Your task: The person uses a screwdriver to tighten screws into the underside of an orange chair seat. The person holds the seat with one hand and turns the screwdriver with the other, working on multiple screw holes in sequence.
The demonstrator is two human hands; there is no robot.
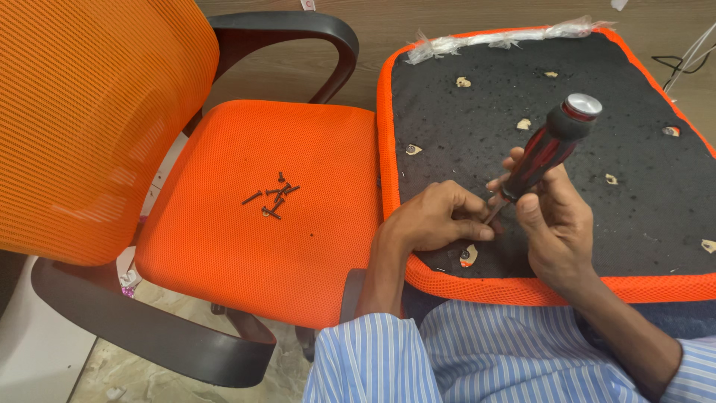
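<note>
My right hand [556, 224] grips a screwdriver [548, 145] with a red-and-black handle and a silver cap, tilted so that its tip points down and left. The tip meets the black underside of an upturned orange seat cushion [447, 280] resting on my lap. My left hand [440, 219] lies on that black underside with its fingertips pinched around the screwdriver's tip; whether a screw sits there is hidden by the fingers. Several small holes with pale torn edges dot the black fabric.
An orange mesh office chair [246, 246] with black armrests stands to the left. Several loose dark screws [272, 198] lie in a small heap on its seat. A cable [690, 56] runs over the wooden floor at the far right.
</note>
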